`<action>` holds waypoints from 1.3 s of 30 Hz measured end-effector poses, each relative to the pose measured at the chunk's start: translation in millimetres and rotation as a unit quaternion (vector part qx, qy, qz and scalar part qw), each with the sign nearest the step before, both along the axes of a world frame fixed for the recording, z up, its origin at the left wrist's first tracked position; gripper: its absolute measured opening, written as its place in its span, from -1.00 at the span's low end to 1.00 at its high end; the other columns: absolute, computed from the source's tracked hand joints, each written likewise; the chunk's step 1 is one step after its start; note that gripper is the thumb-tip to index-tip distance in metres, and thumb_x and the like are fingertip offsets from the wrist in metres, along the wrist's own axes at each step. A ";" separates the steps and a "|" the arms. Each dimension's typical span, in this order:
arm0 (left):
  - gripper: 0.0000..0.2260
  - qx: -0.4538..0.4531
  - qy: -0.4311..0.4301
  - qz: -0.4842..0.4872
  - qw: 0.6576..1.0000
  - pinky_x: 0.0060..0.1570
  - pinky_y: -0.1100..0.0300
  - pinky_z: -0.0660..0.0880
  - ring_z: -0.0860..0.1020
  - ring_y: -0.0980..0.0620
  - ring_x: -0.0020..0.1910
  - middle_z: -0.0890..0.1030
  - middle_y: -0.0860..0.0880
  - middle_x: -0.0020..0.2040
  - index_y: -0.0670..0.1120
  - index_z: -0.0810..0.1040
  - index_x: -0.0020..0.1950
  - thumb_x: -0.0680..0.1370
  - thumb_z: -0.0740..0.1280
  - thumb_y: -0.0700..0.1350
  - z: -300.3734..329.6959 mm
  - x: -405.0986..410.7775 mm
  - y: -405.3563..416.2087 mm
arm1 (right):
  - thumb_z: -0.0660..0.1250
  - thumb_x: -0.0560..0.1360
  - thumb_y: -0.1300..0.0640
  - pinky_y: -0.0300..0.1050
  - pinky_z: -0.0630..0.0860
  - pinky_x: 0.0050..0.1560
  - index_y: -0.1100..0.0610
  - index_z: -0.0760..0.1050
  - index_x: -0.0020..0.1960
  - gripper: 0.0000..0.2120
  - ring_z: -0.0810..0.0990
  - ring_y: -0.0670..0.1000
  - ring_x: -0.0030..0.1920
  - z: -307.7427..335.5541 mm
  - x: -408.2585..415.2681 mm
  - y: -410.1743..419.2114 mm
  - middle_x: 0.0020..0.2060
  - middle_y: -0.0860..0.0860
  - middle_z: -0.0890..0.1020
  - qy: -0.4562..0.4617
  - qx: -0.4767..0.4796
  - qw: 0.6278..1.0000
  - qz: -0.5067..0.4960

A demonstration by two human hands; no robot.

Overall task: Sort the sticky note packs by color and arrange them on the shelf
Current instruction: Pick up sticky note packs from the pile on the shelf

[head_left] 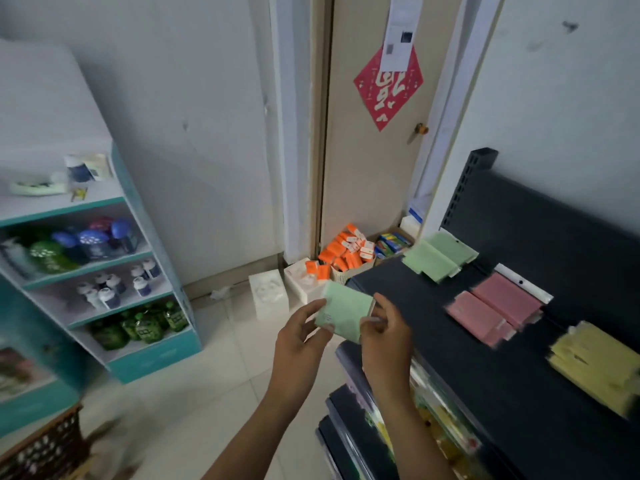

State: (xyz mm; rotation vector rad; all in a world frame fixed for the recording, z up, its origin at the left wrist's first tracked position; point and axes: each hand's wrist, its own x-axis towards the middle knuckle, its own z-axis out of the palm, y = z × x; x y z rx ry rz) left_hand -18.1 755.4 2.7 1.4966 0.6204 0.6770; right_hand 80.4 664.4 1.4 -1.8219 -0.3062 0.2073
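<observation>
Both hands (346, 336) grip green pack (346, 311) (pink packs (495, 313) shelved nearby).

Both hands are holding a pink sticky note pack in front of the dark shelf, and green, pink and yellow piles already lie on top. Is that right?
Not quite: the pack held between the left hand and right hand is green, not pink, as the head view shows. The rest stands: it is in front of the dark shelf, where green, pink and yellow piles lie.
</observation>
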 end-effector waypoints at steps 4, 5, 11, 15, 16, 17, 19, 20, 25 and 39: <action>-0.70 0.014 0.014 0.003 1.000 0.06 0.36 0.54 0.59 0.23 0.16 0.63 0.23 0.19 0.14 0.57 0.27 0.61 0.37 -0.18 7.9 17.6 39.3 | 0.28 0.58 0.31 -0.41 0.51 -0.28 0.03 0.43 0.45 -0.53 0.59 0.00 0.13 -3.3 22.5 38.6 0.24 0.03 0.59 -0.003 -0.006 1.000 0.012; -0.69 0.017 0.016 -0.003 1.000 0.09 0.35 0.54 0.59 0.22 0.18 0.63 0.23 0.20 0.15 0.56 0.27 0.61 0.36 -0.19 11.1 22.9 47.9 | 0.28 0.58 0.32 -0.36 0.54 -0.23 0.02 0.43 0.45 -0.53 0.60 0.04 0.15 -3.0 28.9 47.1 0.23 0.04 0.60 0.004 0.000 1.000 0.013; -0.59 0.072 0.048 -0.026 0.996 -0.02 0.47 0.48 0.49 0.40 0.18 0.56 0.33 0.21 0.17 0.50 0.37 0.59 0.36 -0.21 21.7 63.1 88.8 | 0.28 0.56 0.36 -0.05 0.66 -0.09 -0.01 0.47 0.41 -0.52 0.61 0.04 0.12 2.4 77.7 79.4 0.13 0.01 0.61 0.029 0.040 0.999 -0.006; -0.58 0.101 0.068 -0.063 0.991 0.04 0.42 0.46 0.47 0.31 0.25 0.53 0.26 0.30 0.15 0.47 0.42 0.58 0.37 -0.11 17.6 92.3 96.4 | 0.30 0.57 0.32 0.10 0.66 0.07 -0.01 0.46 0.42 -0.53 0.59 0.04 0.18 -1.6 105.7 82.3 0.16 -0.01 0.59 0.030 0.046 0.998 -0.029; -0.56 0.099 0.073 -0.074 0.990 0.07 0.39 0.46 0.46 0.30 0.27 0.52 0.25 0.32 0.16 0.46 0.43 0.56 0.37 -0.06 16.8 99.4 95.3 | 0.31 0.57 0.31 0.13 0.64 0.10 0.00 0.45 0.42 -0.53 0.58 0.04 0.18 -3.0 110.3 80.1 0.18 -0.01 0.59 0.032 0.044 0.998 -0.040; -0.54 0.098 0.077 -0.089 0.988 0.10 0.35 0.47 0.45 0.30 0.28 0.51 0.25 0.34 0.18 0.45 0.44 0.53 0.37 -0.01 16.6 106.4 93.5 | 0.32 0.56 0.30 0.16 0.62 0.14 0.00 0.45 0.43 -0.53 0.58 0.05 0.20 -4.8 114.7 76.6 0.20 0.00 0.59 0.030 0.040 0.997 -0.056; -0.51 0.101 0.089 -0.128 0.983 0.13 0.30 0.48 0.45 0.30 0.28 0.51 0.27 0.34 0.25 0.43 0.41 0.48 0.35 0.06 18.5 122.5 89.1 | 0.33 0.55 0.29 0.19 0.60 0.17 -0.02 0.44 0.44 -0.50 0.58 0.06 0.22 -7.9 124.4 68.5 0.24 0.00 0.59 0.024 0.034 0.994 -0.098; -0.53 0.104 0.090 -0.150 0.979 0.12 0.32 0.47 0.45 0.31 0.27 0.51 0.28 0.33 0.28 0.42 0.39 0.49 0.35 0.05 19.4 132.6 87.7 | 0.34 0.54 0.29 0.19 0.61 0.15 -0.05 0.42 0.44 -0.48 0.59 0.07 0.19 -8.5 130.2 64.5 0.22 0.00 0.59 0.023 0.035 0.992 -0.120; -0.54 0.083 0.061 -0.242 0.965 0.03 0.45 0.48 0.53 0.39 0.14 0.58 0.18 0.25 0.12 0.46 0.39 0.57 0.36 -0.28 13.6 188.1 82.1 | 0.34 0.51 0.41 -0.17 0.53 -0.10 0.00 0.47 0.26 -0.56 0.62 -0.03 0.00 -4.2 158.6 44.8 0.06 0.01 0.60 -0.018 0.054 0.976 -0.210; -0.69 0.215 0.051 -0.396 0.891 -0.14 0.60 0.38 0.51 0.52 -0.10 0.52 0.36 -0.14 0.10 0.53 0.21 0.56 0.39 -0.24 -22.6 245.3 103.5 | 0.38 0.50 0.36 -0.21 0.39 0.20 0.18 0.58 0.22 -0.69 0.50 0.01 0.16 -41.3 152.2 61.3 0.12 0.00 0.53 -0.046 -0.184 0.935 -0.298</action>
